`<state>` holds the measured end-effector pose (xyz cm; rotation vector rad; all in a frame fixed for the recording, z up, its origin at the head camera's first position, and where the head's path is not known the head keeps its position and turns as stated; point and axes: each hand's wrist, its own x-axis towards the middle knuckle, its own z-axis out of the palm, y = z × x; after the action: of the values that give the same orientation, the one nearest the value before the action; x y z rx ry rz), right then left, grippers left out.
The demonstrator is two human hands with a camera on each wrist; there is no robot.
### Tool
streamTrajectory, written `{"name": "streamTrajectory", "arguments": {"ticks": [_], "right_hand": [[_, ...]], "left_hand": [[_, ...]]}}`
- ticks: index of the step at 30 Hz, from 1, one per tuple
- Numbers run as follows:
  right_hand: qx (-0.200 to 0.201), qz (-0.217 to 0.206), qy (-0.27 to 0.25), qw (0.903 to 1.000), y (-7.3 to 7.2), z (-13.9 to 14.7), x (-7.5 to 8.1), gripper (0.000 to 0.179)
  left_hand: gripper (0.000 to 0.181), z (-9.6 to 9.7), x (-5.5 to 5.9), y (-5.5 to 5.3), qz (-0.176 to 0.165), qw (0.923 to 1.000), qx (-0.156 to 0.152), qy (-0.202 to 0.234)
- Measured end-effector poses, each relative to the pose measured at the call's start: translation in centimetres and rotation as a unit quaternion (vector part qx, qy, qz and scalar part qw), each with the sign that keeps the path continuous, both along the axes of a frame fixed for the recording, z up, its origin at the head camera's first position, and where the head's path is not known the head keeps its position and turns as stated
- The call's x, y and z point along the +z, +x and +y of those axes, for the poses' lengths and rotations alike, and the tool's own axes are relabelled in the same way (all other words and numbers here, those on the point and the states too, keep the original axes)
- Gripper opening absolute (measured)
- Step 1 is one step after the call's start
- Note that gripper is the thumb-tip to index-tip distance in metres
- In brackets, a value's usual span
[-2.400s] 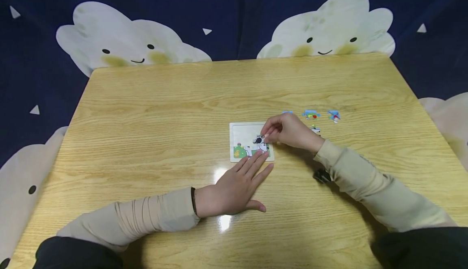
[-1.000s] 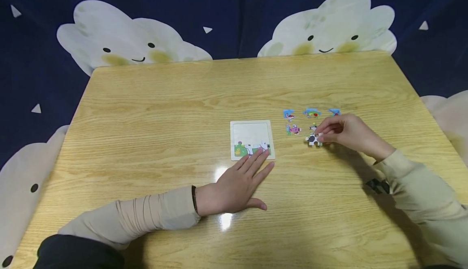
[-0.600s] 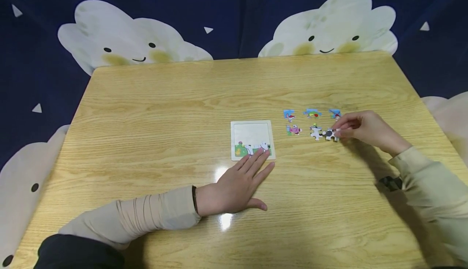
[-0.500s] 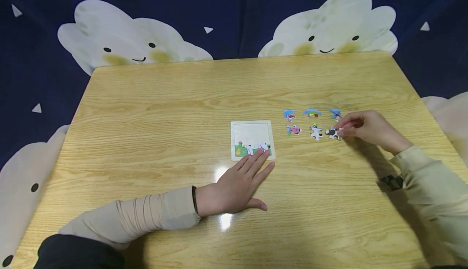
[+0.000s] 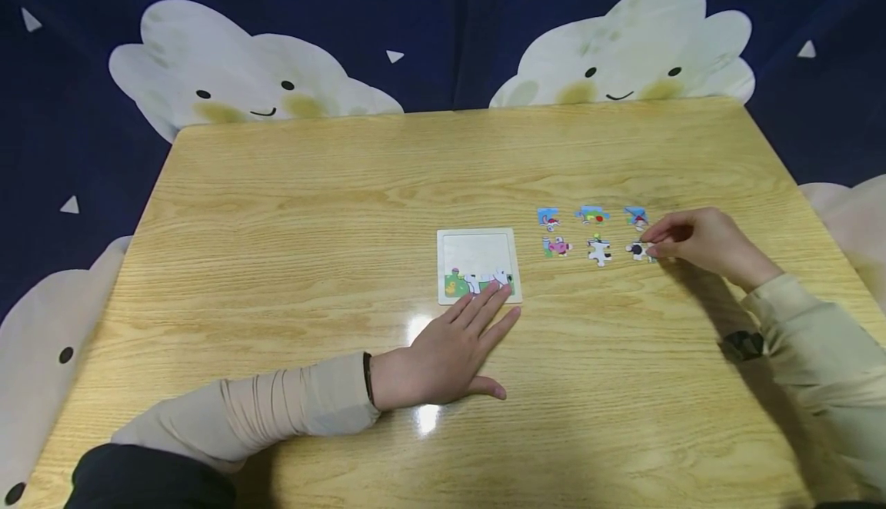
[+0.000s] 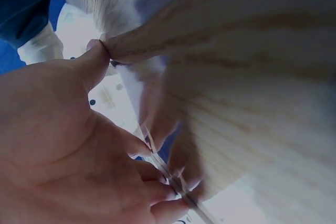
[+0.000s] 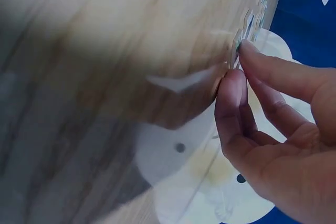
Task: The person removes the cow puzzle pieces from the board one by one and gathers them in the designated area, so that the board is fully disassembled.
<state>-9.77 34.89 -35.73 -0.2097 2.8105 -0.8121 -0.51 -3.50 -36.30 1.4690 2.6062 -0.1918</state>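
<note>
My left hand (image 5: 446,359) lies with straight, spread fingers over the near edge of a small square puzzle tray (image 5: 477,251). Along the tray's bottom runs a strip of picture with green grass and white animal legs, partly under those fingertips. In the left wrist view, the fingertips rest along the thin tray edge (image 6: 199,212). My right hand (image 5: 709,244) pinches a white puzzle piece with a black patch (image 5: 634,249) between thumb and finger, at the right end of the lower row of pieces. The right wrist view shows this piece (image 7: 235,51) tight at the fingertips, low over the tabletop.
Left of the held piece lie a mostly white puzzle piece (image 5: 599,251) and a pink one (image 5: 557,247). Behind them sit three blue-topped pieces, including a left one (image 5: 548,218) and a middle one (image 5: 592,214). A dark blue cloud-print curtain (image 5: 429,24) hangs behind the wooden table (image 5: 311,201).
My right hand has carried the black-patched puzzle piece from over the tray to the right, past the white piece, to the end of the lower row. The left hand has stayed put.
</note>
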Motion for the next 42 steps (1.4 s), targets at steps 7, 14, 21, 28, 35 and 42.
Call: {"name": "streamTrajectory", "arguments": {"ticks": [7,14,21,28,35,42], "right_hand": [[0.001,0.007,0.012,0.9999,0.4,-0.4,0.5,0.019],[0.038,0.063,-0.002,0.9973,1.6,-2.3,1.3,0.013],[0.094,0.072,-0.043,0.992,2.1,-6.3,1.5,0.011],[0.14,0.017,-0.112,0.9837,1.3,-11.1,1.0,0.011],[0.174,-0.015,-0.161,0.9715,0.5,-15.4,0.3,0.011],[0.2,-0.038,-0.185,0.9615,-0.2,-18.8,0.2,0.011]], "left_hand": [[0.095,0.1,-0.1,0.0,-0.011,0.9999,0.004,0.007],[0.095,0.0,-0.1,0.0,-0.013,0.9997,0.003,0.021],[0.095,0.0,-0.1,0.0,-0.011,0.9996,-0.004,0.025],[0.095,-0.2,-0.1,0.1,-0.016,0.9997,-0.004,0.02],[0.095,-1.0,-0.1,0.5,-0.041,0.9987,0.006,0.028],[0.095,-1.3,-0.4,0.6,-0.034,0.9989,0.012,0.029]]}}
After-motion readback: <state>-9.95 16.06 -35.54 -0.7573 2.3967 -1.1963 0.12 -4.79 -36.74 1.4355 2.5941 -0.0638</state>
